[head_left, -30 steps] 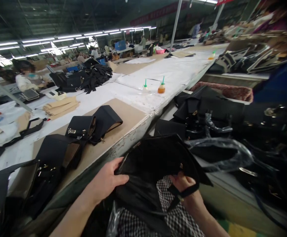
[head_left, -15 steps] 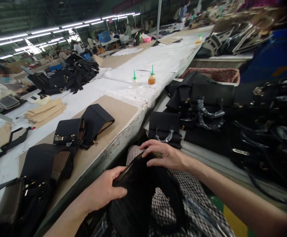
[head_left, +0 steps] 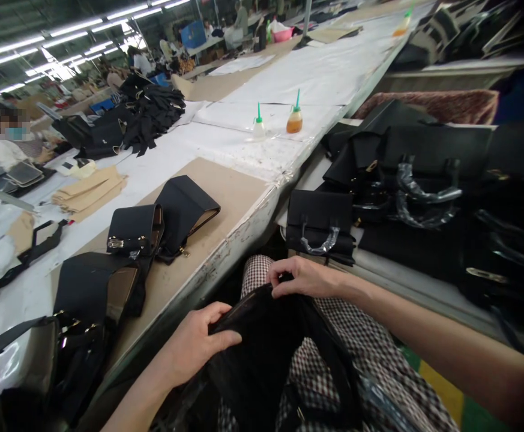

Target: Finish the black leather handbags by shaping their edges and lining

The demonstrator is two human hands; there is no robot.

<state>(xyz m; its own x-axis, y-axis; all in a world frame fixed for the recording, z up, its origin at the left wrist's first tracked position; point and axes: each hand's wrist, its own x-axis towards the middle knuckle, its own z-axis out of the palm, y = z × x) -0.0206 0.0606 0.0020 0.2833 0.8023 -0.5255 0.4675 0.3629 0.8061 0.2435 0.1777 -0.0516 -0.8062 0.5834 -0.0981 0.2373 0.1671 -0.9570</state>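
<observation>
A dark, soft black bag (head_left: 255, 351) lies across my lap over a checkered garment, with a thin zipper-like line along its upper edge. My left hand (head_left: 198, 342) grips the near end of that edge, thumb on the facing side and fingers behind it. At the far end, my right hand (head_left: 295, 277) pinches the edge between thumb and fingertips. Folds in the black material are hard to make out. Clear plastic wrap (head_left: 385, 399) shows low on my lap, beside the bag.
To my left runs a long white-covered table (head_left: 232, 153) with several black bag pieces (head_left: 93, 285) and two green-tipped bottles (head_left: 295, 120). Black handbags (head_left: 319, 222) with plastic-wrapped handles are stacked at my right. Farther left sits a person (head_left: 7, 147) among bag parts.
The view has shifted, so the tables and bags sit differently in it. My right hand's fingers have drawn together into a pinch on the bag's edge; my left keeps its grip.
</observation>
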